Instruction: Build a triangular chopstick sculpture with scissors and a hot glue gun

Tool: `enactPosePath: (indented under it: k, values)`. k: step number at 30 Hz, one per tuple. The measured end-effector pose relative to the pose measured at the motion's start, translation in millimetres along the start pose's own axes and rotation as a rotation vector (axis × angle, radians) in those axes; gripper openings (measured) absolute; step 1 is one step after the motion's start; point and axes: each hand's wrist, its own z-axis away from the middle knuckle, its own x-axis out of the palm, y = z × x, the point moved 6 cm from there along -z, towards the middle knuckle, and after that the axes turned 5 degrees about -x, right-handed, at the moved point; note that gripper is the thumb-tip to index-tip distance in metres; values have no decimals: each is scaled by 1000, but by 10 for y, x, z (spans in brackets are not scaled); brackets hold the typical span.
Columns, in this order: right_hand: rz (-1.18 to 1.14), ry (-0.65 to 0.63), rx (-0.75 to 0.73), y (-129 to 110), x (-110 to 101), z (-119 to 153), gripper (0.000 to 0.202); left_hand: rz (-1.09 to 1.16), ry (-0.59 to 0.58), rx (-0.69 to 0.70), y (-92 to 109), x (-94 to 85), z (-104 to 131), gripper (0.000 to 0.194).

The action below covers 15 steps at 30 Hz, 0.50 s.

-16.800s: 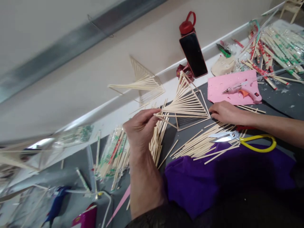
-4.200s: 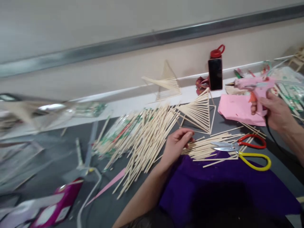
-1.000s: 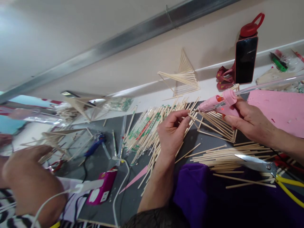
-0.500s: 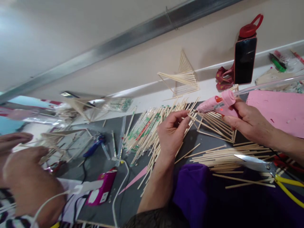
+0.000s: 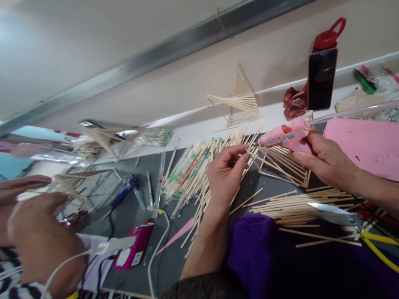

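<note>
My right hand (image 5: 327, 160) is wrapped round a pink hot glue gun (image 5: 277, 133), with a clear glue stick (image 5: 352, 111) running out of its back. The gun's nozzle points left, close to my left fingertips. My left hand (image 5: 226, 172) pinches the near left corner of a frame of thin wooden sticks (image 5: 277, 164), between thumb and forefinger. Rows of parallel sticks span this frame under the gun. Loose wooden sticks (image 5: 289, 206) lie just below it, and open scissors (image 5: 352, 220) with yellow handles rest on them.
Packaged chopsticks (image 5: 187, 170) and loose sticks lie left of my left hand. A finished-looking twisted stick model (image 5: 243, 104) stands by the wall. A phone (image 5: 322, 79) leans on a red-capped bottle. On the left are a co-worker's hands (image 5: 37, 207), a blue glue gun (image 5: 124, 191) and a magenta power bank (image 5: 134, 245).
My hands, the glue gun and the stick frame stay almost in place. On the left, the co-worker's hands have shifted slightly to the right.
</note>
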Motion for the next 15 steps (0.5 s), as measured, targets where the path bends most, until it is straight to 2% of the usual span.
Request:
enactPosePath:
  k: [15]
  values:
    - [15,-4,-4,7,7,4,29,17,3,23,-3,4,-10,13]
